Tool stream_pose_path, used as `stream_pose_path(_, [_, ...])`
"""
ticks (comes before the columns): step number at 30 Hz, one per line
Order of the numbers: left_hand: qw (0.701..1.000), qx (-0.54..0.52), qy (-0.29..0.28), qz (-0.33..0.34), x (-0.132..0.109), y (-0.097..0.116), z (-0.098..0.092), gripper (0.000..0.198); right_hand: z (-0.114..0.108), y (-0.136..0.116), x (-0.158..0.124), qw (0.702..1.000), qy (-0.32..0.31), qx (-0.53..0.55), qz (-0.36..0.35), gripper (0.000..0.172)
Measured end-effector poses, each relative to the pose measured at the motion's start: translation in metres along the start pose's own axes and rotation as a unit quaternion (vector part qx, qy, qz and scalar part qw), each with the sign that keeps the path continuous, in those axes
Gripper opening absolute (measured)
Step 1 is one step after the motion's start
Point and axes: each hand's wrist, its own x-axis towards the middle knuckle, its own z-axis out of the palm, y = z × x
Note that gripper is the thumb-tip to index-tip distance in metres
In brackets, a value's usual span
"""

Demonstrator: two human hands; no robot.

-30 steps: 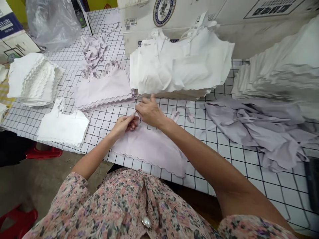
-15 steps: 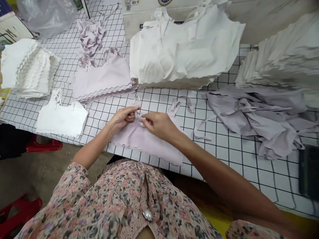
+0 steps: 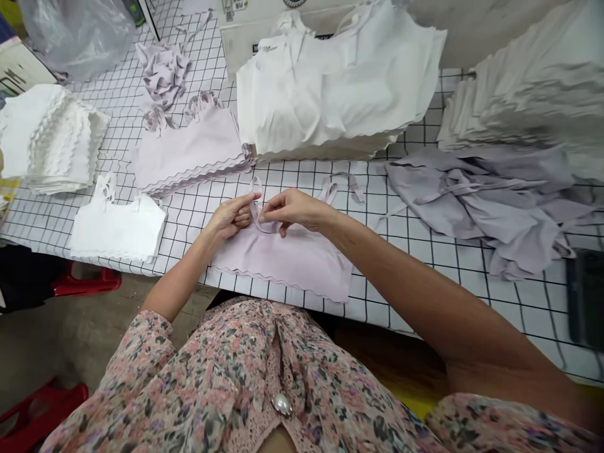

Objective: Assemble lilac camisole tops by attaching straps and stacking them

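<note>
Right hand [image 3: 293, 210]: shifted farther from us
Grip: it and left hand [image 3: 230, 217] pinch strap [image 3: 255, 215]
Lilac top [image 3: 285, 261]: nearside of grip, long axis crosswise, hem toward us
White stack [image 3: 330, 104]: blocks beyond grip

I'm seeing front lilac garment [image 3: 287, 264]: smooth matt cloth; bag [image 3: 80, 38]: crinkled glossy plastic; button [image 3: 282, 404]: polished, pearly sheen

A garment workshop, it seems: the table [image 3: 415, 277] carries stacked white tops [image 3: 340, 94] and stacked lilac tops [image 3: 189, 145], with a carton [image 3: 229, 47] behind.
</note>
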Motion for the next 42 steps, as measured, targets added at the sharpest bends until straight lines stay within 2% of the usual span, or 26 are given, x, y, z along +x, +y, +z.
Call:
stream_pose_path(4, [1.000,0.012,-0.023,-0.007,0.001,0.001,-0.003,0.014,0.007,-0.001,0.010,0.997,0.082,0.006,-0.005,0.023])
stream_pose_path(9, [1.000,0.017,-0.023,-0.002,0.001,0.001,-0.003,0.013,0.019,-0.002,0.031,0.992,0.104,0.076,0.013,0.025])
stream_pose_path(12, [1.000,0.012,-0.010,0.006,0.003,-0.001,-0.003,0.012,0.017,0.000,0.028,0.994,0.057,0.089,0.028,0.032])
stream_pose_path(18, [1.000,0.002,0.009,0.025,0.005,-0.003,-0.001,0.010,-0.009,0.010,-0.012,0.992,-0.126,0.018,-0.022,0.042])
stream_pose_path(20, [1.000,-0.002,0.008,0.030,0.005,-0.003,-0.001,0.009,-0.017,0.013,-0.029,0.988,-0.152,-0.018,-0.032,0.039])
stream_pose_path(23, [0.999,-0.004,0.013,0.036,0.007,-0.005,0.000,0.008,-0.025,0.015,-0.049,0.985,-0.159,-0.052,-0.043,0.039])
stream_pose_path(26, [0.999,-0.009,0.024,0.041,0.008,-0.005,0.001,0.009,-0.025,0.018,-0.057,0.988,-0.138,-0.024,-0.058,0.038])
stream_pose_path(29, [0.999,0.006,0.026,0.027,0.003,-0.001,0.001,0.014,-0.019,0.022,-0.051,0.991,-0.079,0.078,-0.078,0.040])
stream_pose_path(33, [0.998,0.063,-0.007,0.018,-0.017,0.003,0.001,0.024,-0.009,0.025,-0.035,0.974,0.000,0.194,-0.117,0.049])
stream_pose_path(35, [0.994,0.100,-0.029,0.022,-0.027,-0.001,0.002,0.020,-0.005,0.025,-0.029,0.966,0.019,0.223,-0.127,0.050])
stream_pose_path(37, [0.990,0.130,-0.036,0.038,-0.034,-0.009,0.004,0.013,-0.002,0.025,-0.025,0.962,0.032,0.237,-0.131,0.050])
stream_pose_path(42, [0.985,0.130,0.017,0.113,-0.036,-0.027,0.007,0.016,0.002,0.026,-0.021,0.957,0.052,0.251,-0.132,0.052])
